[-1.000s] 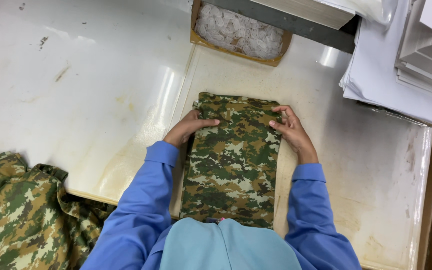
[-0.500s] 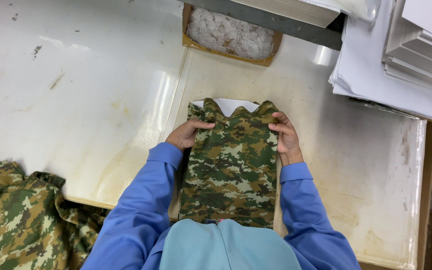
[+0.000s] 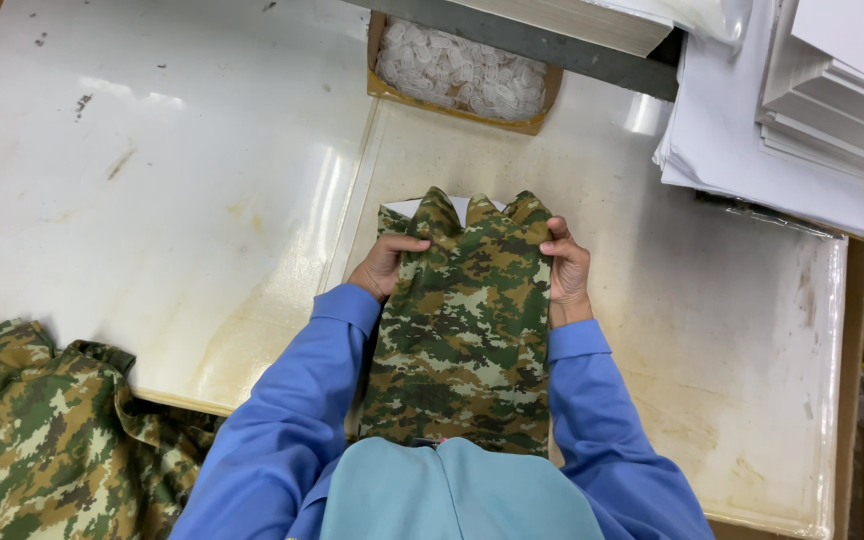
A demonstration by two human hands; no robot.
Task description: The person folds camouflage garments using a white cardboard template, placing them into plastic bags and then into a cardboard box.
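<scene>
Left hand (image 3: 384,268) and right hand (image 3: 567,268) pinch folded camouflage fabric garment (image 3: 462,330) by its upper side edges | soft, light, floppy; likely best gripped at folds | white card (image 3: 422,207) peeks behind

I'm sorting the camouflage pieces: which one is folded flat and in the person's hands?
The folded camouflage garment at centre, gripped by the left hand and right hand. The crumpled camouflage pile lies untouched at the table's left edge.

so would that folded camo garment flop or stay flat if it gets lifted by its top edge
The camo garment would probably flop: its top edge already bunches between the left hand and right hand. A white sheet showing at that edge may stiffen it somewhat. It likely won't slide off easily.
</scene>
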